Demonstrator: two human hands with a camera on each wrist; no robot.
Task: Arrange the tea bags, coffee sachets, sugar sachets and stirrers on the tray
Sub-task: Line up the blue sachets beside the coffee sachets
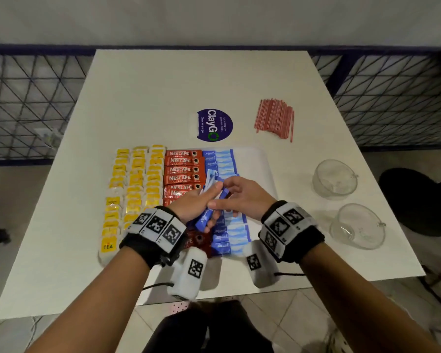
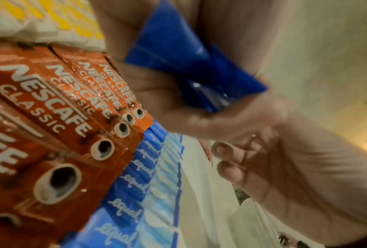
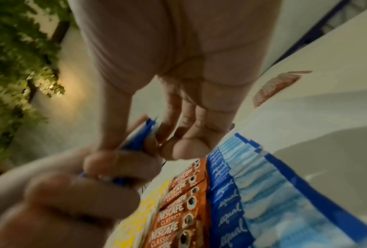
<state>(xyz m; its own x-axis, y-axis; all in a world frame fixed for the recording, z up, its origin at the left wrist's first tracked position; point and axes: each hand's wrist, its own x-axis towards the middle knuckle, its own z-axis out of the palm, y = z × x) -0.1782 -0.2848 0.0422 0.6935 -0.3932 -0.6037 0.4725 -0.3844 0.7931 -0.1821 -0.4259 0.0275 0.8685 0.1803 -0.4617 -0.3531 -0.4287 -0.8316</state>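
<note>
A small bunch of blue sugar sachets (image 1: 209,200) sits above the tray (image 1: 260,164), held in the left hand (image 1: 194,202), whose grip is curled round it. The right hand (image 1: 242,197) pinches the top of one sachet in the bunch between thumb and fingertips. Beneath them the tray carries rows: yellow tea bags (image 1: 135,187) on the left, red coffee sachets (image 1: 183,169) in the middle, blue sugar sachets (image 1: 222,161) beside those. Red stirrers (image 1: 275,118) lie in a heap on the desk (image 1: 150,98), well apart, and two glass bowls (image 1: 335,178) stand to the right.
</note>
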